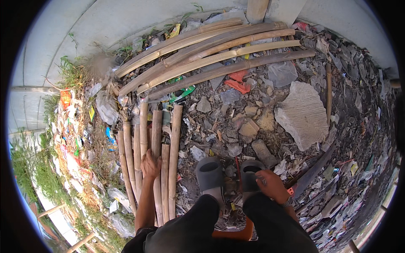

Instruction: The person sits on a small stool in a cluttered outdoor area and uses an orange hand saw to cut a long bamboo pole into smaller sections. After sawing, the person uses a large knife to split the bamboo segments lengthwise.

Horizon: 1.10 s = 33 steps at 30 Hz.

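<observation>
My left hand [150, 165] is closed around a bamboo pole [157, 133] in the row of cut poles on the ground to my left. Shorter and longer poles lie side by side there, among them a pole [175, 139] at the row's right edge. My right hand [272, 185] is beside my right knee, above the grey slipper [250, 173]. Its fingers are curled, and whatever may be inside them is hidden. Close to that wrist lies a long dark flat piece [314, 170], whose kind I cannot make out.
Several long bamboo poles [223, 46] lie across the far side, before a pale wall [126, 21]. A broken concrete slab [303, 116] is at the right, with bricks and rubble [249, 127] beside it. Litter covers the dirt, and plants [42, 173] grow at the left. Something orange [236, 232] shows beneath me.
</observation>
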{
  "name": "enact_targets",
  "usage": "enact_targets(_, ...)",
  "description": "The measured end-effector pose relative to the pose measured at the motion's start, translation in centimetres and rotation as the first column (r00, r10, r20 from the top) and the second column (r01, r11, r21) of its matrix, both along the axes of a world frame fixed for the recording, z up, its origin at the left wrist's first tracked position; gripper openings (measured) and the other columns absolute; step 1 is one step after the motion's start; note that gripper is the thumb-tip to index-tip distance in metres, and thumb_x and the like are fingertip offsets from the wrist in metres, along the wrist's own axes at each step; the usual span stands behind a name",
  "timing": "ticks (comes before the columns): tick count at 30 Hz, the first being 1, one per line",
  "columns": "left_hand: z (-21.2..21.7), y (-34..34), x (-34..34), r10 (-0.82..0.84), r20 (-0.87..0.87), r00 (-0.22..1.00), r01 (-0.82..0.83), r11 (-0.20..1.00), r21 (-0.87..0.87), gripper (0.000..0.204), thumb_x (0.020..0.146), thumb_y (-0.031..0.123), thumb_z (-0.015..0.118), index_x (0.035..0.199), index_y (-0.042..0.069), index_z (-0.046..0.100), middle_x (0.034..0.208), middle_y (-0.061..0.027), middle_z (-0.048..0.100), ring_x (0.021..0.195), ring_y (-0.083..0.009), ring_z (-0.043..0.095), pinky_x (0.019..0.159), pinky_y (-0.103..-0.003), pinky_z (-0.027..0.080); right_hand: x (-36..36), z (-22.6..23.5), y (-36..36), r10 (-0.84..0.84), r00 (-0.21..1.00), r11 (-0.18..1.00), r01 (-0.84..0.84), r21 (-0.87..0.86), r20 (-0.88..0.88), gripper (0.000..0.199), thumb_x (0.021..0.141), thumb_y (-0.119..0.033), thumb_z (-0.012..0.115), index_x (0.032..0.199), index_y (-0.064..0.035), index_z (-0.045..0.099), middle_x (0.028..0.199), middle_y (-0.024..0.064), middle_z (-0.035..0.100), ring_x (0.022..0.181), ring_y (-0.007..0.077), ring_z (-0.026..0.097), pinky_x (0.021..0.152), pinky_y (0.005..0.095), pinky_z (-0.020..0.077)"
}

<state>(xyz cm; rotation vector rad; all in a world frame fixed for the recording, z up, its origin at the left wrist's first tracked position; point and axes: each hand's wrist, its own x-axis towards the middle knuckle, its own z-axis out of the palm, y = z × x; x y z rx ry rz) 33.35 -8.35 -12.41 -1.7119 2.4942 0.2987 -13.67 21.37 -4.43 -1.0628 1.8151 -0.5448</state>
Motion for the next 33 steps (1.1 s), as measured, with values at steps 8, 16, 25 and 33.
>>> enact_targets(8,8.1,-1.0,-2.7,-0.032,-0.475,0.879,0.101,0.988,0.121,0.086,0.097,0.033,0.067,0.159,-0.009,0.026,0.146,-0.0322,0.052,0.135,-0.0449,0.053,0.114,-0.046,0.041,-0.4,-0.4,1.7,0.021,1.000,1.000,-0.021,-0.014,-0.014,0.025,0.092,-0.016,0.069,0.115,-0.0054,0.067,0.105,0.0193,0.068,0.095,0.0414,0.068,0.084,0.0507,0.0549)
enact_targets(16,26.4,-11.3,-23.4,-0.251,-0.563,0.787,0.183,0.967,-0.175,0.086,0.094,0.026,0.071,0.161,-0.007,0.028,0.144,-0.0303,0.058,0.130,-0.0327,0.060,0.112,-0.044,0.044,-1.7,-0.9,2.5,-0.005,0.999,1.000,0.004,-0.009,-0.051,0.026,0.093,-0.018,0.069,0.116,-0.0067,0.067,0.104,0.0189,0.068,0.094,0.0421,0.068,0.083,0.0515,0.0548)
enact_targets(25,26.2,-22.3,-38.4,-0.662,-0.075,0.746,0.612,0.725,-0.315,0.079,0.094,0.019,0.070,0.164,0.027,0.034,0.126,-0.0212,0.068,0.103,-0.0437,0.070,0.091,-0.053,0.054,-1.2,-0.5,1.9,-0.024,0.999,1.000,0.025,0.012,-0.045,0.026,0.092,-0.020,0.069,0.116,-0.0087,0.067,0.106,0.0178,0.068,0.096,0.0415,0.068,0.083,0.0505,0.0559)
enact_targets(33,10.7,-29.8,-40.9,-0.514,0.043,0.857,0.423,0.652,-0.630,0.065,0.094,0.013,0.066,0.154,0.026,0.048,0.135,-0.0118,0.061,0.118,-0.0354,0.064,0.087,-0.050,0.058,-1.2,-0.7,2.5,0.012,0.998,1.000,-0.011,0.024,-0.056,0.025,0.091,-0.019,0.069,0.114,-0.0078,0.068,0.104,0.0182,0.068,0.093,0.0414,0.068,0.082,0.0511,0.0551)
